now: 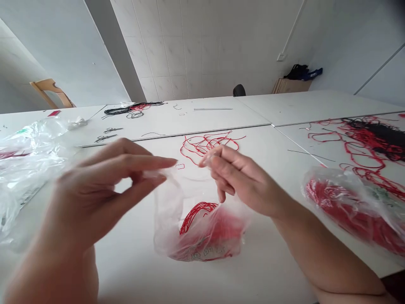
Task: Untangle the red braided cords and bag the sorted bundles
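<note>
A clear plastic bag [167, 202] hangs between my hands, its mouth spread apart above the table. Coiled red cords [198, 211] show inside it, and dark printing marks its lower front. My left hand [107, 185] holds the left side of the bag's rim between thumb and fingers. On the other side, my right hand [234, 175] pinches the rim with thumb and forefinger, the other fingers curled below. Just behind the bag, a loose tangle of red cords [202, 143] lies on the white table [133, 261].
At right lie another bag of red cords [344, 211] and a red and black cord pile [376, 137]. Crumpled clear plastic [28, 169] covers the left side. Scissors [107, 137], black cords [120, 110] and a ruler [212, 109] rest farther back.
</note>
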`<move>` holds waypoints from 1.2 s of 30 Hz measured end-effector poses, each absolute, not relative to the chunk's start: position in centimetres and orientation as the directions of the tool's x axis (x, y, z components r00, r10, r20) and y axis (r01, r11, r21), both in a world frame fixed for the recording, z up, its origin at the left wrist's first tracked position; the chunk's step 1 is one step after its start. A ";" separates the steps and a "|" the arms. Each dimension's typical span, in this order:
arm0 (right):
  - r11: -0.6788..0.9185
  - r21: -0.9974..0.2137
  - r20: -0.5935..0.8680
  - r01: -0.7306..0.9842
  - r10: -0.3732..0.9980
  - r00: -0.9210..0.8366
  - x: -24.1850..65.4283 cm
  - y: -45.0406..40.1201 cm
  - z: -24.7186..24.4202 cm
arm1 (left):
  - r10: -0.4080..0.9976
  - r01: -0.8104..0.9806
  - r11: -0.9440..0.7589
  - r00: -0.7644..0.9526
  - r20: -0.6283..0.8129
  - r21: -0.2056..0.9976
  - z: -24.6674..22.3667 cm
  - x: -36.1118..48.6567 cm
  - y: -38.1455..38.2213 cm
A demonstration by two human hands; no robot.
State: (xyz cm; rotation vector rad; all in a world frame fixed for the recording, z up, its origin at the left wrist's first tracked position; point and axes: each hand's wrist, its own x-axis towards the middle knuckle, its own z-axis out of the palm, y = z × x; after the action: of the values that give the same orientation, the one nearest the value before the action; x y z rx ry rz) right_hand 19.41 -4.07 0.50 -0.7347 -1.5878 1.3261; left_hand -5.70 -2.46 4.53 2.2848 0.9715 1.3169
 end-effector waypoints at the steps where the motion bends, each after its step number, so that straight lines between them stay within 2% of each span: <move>1: 0.255 -0.965 0.259 -0.065 0.877 -0.404 18.8 -4.2 0.2 | 0.661 0.389 -0.750 0.411 0.628 0.535 4.2 -5.1 -2.4; 3: 0.249 -0.968 0.208 0.030 0.863 -0.460 18.2 -4.4 -0.3 | 0.636 0.377 -0.772 0.486 0.600 0.512 3.4 -4.1 -2.4; 7: 0.252 -0.948 0.109 0.192 0.828 -0.550 18.1 -4.5 -0.5 | 0.735 0.376 -0.674 0.427 0.527 0.636 1.9 -2.8 -2.5; 9: 0.268 -0.942 0.122 0.204 0.835 -0.536 18.1 -4.3 -0.5 | 0.740 0.304 -0.646 0.473 0.478 0.700 1.6 -2.6 -2.5; 12: 0.305 -0.939 0.210 0.160 0.874 -0.437 17.7 -3.9 -0.7 | 0.719 0.141 -0.564 0.569 0.400 0.814 1.6 -2.7 -2.2; 14: 0.310 -0.944 0.251 0.114 0.897 -0.364 17.6 -3.5 -0.9 | 0.760 0.101 -0.526 0.502 0.413 0.844 1.4 -2.6 -2.0; 17: 0.272 -0.961 0.245 0.053 0.924 -0.292 17.6 -2.9 -1.2 | 0.802 0.173 -0.560 0.361 0.476 0.811 0.5 -1.9 -1.7; 23: 0.170 -0.981 0.188 -0.096 0.953 -0.239 17.6 -2.2 -1.3 | 0.791 0.292 -0.606 0.317 0.523 0.740 -2.6 0.3 -2.0; 26: 0.131 -0.975 0.173 -0.181 0.955 -0.241 17.6 -1.9 -1.6 | 0.817 0.291 -0.575 0.267 0.512 0.765 -3.4 0.9 -2.0; 28: 0.085 -0.973 0.131 -0.214 0.969 -0.210 17.7 -1.7 -1.8 | 0.854 0.252 -0.500 0.301 0.424 0.828 -3.4 0.9 -1.8; 31: 0.048 -0.972 0.101 -0.230 0.969 -0.227 18.0 -1.4 -1.9 | 0.863 0.147 -0.320 0.453 0.224 0.936 -2.9 0.5 -1.2; 33: 0.046 -0.969 0.118 -0.242 0.949 -0.291 18.2 -1.2 -2.0 | 0.840 0.087 -0.216 0.524 0.139 0.973 -2.5 0.1 -0.7; 36: 0.065 -0.962 0.155 -0.266 0.931 -0.332 18.6 -0.8 -1.9 | 0.840 0.047 -0.048 0.543 0.015 0.998 -2.2 -0.7 0.0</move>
State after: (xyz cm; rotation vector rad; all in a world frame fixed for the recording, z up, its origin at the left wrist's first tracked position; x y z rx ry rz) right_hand 18.64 -0.76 -1.92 -0.7459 -1.3140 1.4838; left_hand -0.69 -0.02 -2.18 1.4933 0.7995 0.7697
